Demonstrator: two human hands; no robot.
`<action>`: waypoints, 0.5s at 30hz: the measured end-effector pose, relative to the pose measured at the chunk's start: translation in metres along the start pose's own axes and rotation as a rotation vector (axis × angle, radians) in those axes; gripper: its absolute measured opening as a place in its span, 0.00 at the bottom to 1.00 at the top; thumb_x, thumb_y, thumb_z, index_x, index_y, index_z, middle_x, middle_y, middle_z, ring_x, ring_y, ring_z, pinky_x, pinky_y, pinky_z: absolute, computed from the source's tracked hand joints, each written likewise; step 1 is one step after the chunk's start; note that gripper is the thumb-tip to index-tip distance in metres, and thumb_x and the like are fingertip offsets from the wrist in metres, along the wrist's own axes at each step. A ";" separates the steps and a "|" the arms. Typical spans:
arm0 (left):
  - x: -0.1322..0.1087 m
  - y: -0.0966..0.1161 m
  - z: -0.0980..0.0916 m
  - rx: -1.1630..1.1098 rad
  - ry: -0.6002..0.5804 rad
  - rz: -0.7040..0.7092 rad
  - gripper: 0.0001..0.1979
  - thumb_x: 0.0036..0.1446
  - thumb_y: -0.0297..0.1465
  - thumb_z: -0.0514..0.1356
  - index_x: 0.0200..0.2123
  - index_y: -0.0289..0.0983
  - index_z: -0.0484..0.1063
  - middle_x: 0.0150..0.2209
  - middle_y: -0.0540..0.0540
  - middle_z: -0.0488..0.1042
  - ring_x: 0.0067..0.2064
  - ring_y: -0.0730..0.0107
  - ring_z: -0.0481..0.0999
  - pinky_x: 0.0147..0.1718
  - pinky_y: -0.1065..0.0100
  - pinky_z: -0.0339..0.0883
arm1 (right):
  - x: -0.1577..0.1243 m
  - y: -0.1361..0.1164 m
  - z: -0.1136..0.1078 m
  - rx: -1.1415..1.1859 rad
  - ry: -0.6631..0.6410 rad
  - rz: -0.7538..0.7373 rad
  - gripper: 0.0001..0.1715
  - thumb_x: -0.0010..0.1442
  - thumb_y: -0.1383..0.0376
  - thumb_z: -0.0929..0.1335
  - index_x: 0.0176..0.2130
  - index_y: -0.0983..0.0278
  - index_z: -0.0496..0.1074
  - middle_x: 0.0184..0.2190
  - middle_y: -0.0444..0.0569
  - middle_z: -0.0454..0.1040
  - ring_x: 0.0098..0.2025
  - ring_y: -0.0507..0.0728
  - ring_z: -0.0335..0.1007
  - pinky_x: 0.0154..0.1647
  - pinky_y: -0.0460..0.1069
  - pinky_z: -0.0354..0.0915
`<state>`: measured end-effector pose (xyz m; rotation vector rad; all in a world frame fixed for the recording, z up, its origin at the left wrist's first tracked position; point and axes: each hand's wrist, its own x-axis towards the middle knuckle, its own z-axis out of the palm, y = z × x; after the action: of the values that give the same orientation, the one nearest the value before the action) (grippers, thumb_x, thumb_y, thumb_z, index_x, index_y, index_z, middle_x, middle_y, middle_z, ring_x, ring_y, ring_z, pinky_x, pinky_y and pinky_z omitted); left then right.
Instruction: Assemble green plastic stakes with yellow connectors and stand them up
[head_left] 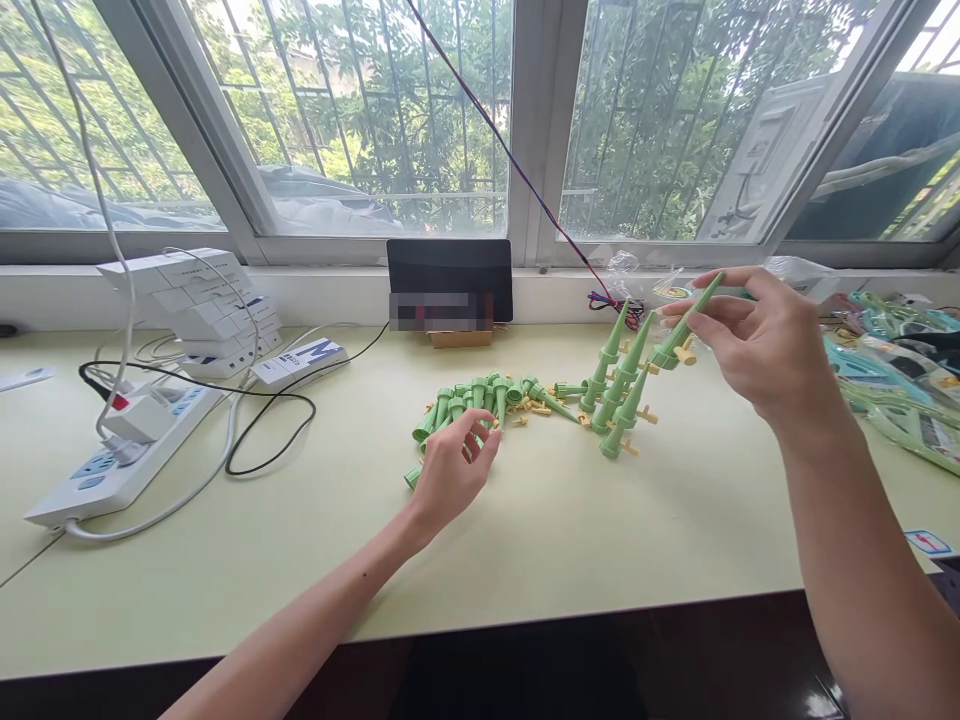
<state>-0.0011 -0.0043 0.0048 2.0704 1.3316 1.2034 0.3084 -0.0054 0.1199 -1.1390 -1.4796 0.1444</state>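
Note:
My right hand (750,335) pinches the tip of a green cone (675,340) with a yellow valve, held tilted at the back of a group of upright green cones (621,395) with yellow valves. Over the near edge of a pile of loose green cones (457,405) is my left hand (459,462), its fingers curled close to a cone tip; whether it grips anything is hidden. Small yellow valves (536,405) lie between the pile and the upright group.
A white power strip (127,465) with cables and stacked white boxes (202,300) are at the left. A dark screen (450,275) leans at the back of the table (675,530). Plastic-wrapped green items (900,385) lie at the right.

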 end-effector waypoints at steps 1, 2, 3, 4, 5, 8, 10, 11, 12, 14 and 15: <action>0.000 0.000 0.000 -0.001 -0.002 -0.001 0.08 0.61 0.37 0.58 0.40 0.40 0.69 0.30 0.51 0.73 0.24 0.76 0.68 0.25 0.72 0.66 | -0.001 0.000 0.000 -0.005 0.001 -0.020 0.16 0.57 0.71 0.70 0.45 0.61 0.68 0.32 0.50 0.79 0.36 0.56 0.79 0.40 0.52 0.74; 0.000 0.000 0.000 -0.002 -0.004 -0.001 0.08 0.61 0.37 0.58 0.40 0.40 0.69 0.30 0.51 0.73 0.25 0.76 0.68 0.25 0.72 0.66 | -0.002 -0.001 0.000 -0.013 0.001 -0.034 0.16 0.57 0.70 0.70 0.45 0.61 0.68 0.33 0.49 0.79 0.36 0.56 0.80 0.41 0.52 0.74; 0.000 0.000 0.000 -0.003 -0.005 -0.001 0.08 0.61 0.37 0.58 0.40 0.40 0.69 0.29 0.51 0.73 0.24 0.76 0.68 0.25 0.72 0.66 | -0.003 -0.002 0.001 -0.025 0.001 -0.043 0.16 0.57 0.70 0.70 0.46 0.61 0.69 0.34 0.49 0.79 0.37 0.56 0.80 0.42 0.53 0.74; 0.000 0.000 0.000 -0.005 -0.006 0.000 0.08 0.61 0.37 0.58 0.40 0.40 0.69 0.29 0.51 0.73 0.24 0.76 0.67 0.25 0.72 0.66 | -0.003 -0.003 0.001 -0.038 0.003 -0.051 0.16 0.57 0.70 0.70 0.46 0.60 0.69 0.35 0.49 0.79 0.38 0.57 0.80 0.44 0.54 0.74; 0.000 0.000 0.000 -0.006 -0.007 0.000 0.08 0.61 0.38 0.58 0.40 0.40 0.69 0.29 0.51 0.73 0.24 0.76 0.67 0.25 0.72 0.66 | -0.004 -0.004 0.001 -0.052 0.003 -0.058 0.16 0.57 0.70 0.70 0.46 0.60 0.69 0.36 0.49 0.79 0.39 0.57 0.80 0.45 0.54 0.75; 0.000 -0.001 0.000 -0.005 -0.009 -0.001 0.08 0.61 0.38 0.58 0.40 0.40 0.69 0.29 0.52 0.73 0.25 0.75 0.67 0.25 0.72 0.66 | -0.006 -0.006 0.003 -0.082 -0.003 -0.079 0.16 0.57 0.70 0.70 0.46 0.60 0.68 0.37 0.49 0.79 0.40 0.58 0.80 0.46 0.54 0.74; 0.000 -0.001 0.000 -0.004 -0.009 -0.002 0.08 0.61 0.37 0.58 0.40 0.40 0.70 0.29 0.52 0.73 0.25 0.76 0.67 0.25 0.72 0.65 | -0.007 -0.006 0.004 -0.093 -0.017 -0.084 0.16 0.58 0.70 0.70 0.46 0.60 0.68 0.37 0.49 0.79 0.40 0.57 0.80 0.47 0.55 0.74; 0.000 -0.001 0.000 -0.003 -0.010 -0.003 0.08 0.61 0.37 0.58 0.40 0.40 0.70 0.29 0.52 0.73 0.25 0.76 0.67 0.25 0.72 0.65 | -0.007 -0.005 0.004 -0.097 -0.023 -0.085 0.16 0.58 0.70 0.69 0.47 0.60 0.68 0.37 0.49 0.79 0.40 0.57 0.79 0.47 0.55 0.74; 0.000 -0.001 0.000 -0.003 -0.011 -0.002 0.08 0.61 0.37 0.58 0.40 0.40 0.70 0.29 0.52 0.73 0.25 0.76 0.67 0.25 0.72 0.65 | -0.007 -0.005 0.004 -0.099 -0.029 -0.085 0.16 0.58 0.70 0.69 0.47 0.60 0.68 0.37 0.49 0.79 0.41 0.57 0.79 0.47 0.55 0.74; 0.000 -0.002 0.001 -0.002 -0.013 -0.003 0.08 0.61 0.37 0.58 0.40 0.40 0.70 0.29 0.51 0.73 0.24 0.75 0.67 0.25 0.72 0.65 | -0.008 -0.004 0.005 -0.097 -0.044 -0.084 0.16 0.59 0.70 0.69 0.48 0.61 0.67 0.38 0.50 0.79 0.41 0.57 0.79 0.48 0.55 0.74; 0.000 -0.002 0.001 0.000 -0.014 -0.004 0.08 0.61 0.37 0.58 0.40 0.40 0.70 0.29 0.51 0.73 0.24 0.75 0.67 0.25 0.72 0.65 | -0.008 -0.004 0.006 -0.093 -0.055 -0.082 0.16 0.59 0.70 0.69 0.48 0.61 0.67 0.38 0.50 0.79 0.41 0.57 0.79 0.48 0.55 0.74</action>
<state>-0.0014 -0.0032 0.0034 2.0712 1.3285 1.1854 0.3004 -0.0100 0.1153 -1.1546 -1.5928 0.0504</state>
